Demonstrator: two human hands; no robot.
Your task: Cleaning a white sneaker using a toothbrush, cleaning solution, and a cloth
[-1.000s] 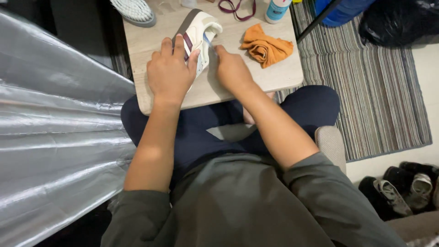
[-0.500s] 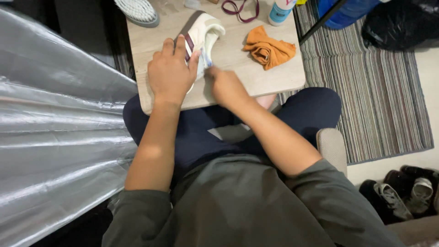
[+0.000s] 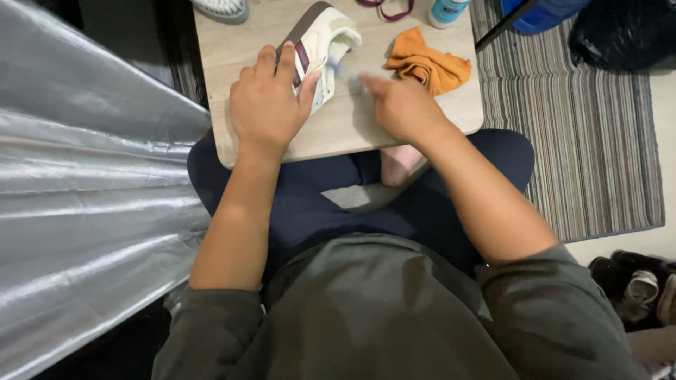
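The left hand (image 3: 271, 105) lies spread over the near side of a cream sneaker (image 3: 320, 49) with maroon stripes, pressing it onto the small wooden table (image 3: 352, 127). The right hand (image 3: 401, 105) is closed around a small brush (image 3: 345, 74), blurred, its tip just beside the shoe. An orange cloth (image 3: 426, 65) lies right of the shoe, touching the right hand. At the far edge a second shoe (image 3: 222, 8), a maroon lace (image 3: 387, 8) and a blue bottle (image 3: 447, 10) are cut off. Bare tabletop shows near the hands. A striped rug (image 3: 577, 141) lies right.
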